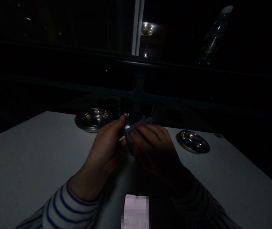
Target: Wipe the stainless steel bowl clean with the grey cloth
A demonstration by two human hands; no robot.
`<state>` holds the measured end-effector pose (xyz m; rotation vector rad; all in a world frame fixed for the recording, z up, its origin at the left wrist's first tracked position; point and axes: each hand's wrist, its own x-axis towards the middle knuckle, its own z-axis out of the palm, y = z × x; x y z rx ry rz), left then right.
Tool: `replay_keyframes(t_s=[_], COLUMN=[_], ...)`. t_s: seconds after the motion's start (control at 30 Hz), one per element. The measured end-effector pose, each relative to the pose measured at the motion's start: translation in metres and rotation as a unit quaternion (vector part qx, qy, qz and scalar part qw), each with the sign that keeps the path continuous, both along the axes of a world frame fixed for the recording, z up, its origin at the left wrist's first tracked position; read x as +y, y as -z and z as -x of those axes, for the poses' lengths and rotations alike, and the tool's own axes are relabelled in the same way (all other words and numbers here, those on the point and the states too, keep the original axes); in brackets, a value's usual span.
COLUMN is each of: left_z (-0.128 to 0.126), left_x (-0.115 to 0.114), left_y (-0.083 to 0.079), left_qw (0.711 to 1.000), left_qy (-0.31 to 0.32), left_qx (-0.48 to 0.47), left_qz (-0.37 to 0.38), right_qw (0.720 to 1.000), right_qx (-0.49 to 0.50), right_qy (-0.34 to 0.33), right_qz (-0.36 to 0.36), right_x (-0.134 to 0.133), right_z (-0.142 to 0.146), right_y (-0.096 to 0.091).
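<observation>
Over the middle of the white table, my left hand (106,148) grips the rim of a metal bowl (127,123), tilted nearly edge-on to me. A dark grey cloth (146,121) is bunched in my right hand (153,144), its fingers bent and pressing it against the bowl's inner side. Much of the bowl and cloth is hidden behind my fingers. Just beyond my left hand sits a stack of shiny metal bowls (94,118). One more metal bowl (194,141) rests alone to the right of my right hand.
The white table (40,165) ends at a dark far edge. Near me lies a lit phone (136,211) with a blurred-out screen. Behind, a clear plastic bottle (214,36) with a white cap shows beside a pale window frame (138,28). The room is very dark.
</observation>
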<state>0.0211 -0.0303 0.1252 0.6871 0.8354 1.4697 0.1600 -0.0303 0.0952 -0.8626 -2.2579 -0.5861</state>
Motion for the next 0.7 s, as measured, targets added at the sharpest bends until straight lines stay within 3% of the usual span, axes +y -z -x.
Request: replay_keyframes(t_s=[0.2, 0.43, 0.7], left_z=[-0.0024, 0.0022, 0.0008], left_x=[-0.0036, 0.0009, -0.0024], left_y=[0.0011, -0.0001, -0.0003], left_qw=[0.998, 0.999, 0.999], left_qy=[0.047, -0.006, 0.025], left_qx=[0.035, 0.025, 0.041], left_qz=[-0.012, -0.022, -0.019], right_qw=[0.999, 1.0, 0.999], right_qx=[0.032, -0.001, 0.027], right_qy=[0.013, 0.002, 0.012], right_qz=[-0.007, -0.02, -0.021], right_x=[0.0014, 0.0003, 0.0004], right_z=[-0.002, 0.0015, -0.0015], right_y=[-0.0019, 0.0001, -0.002])
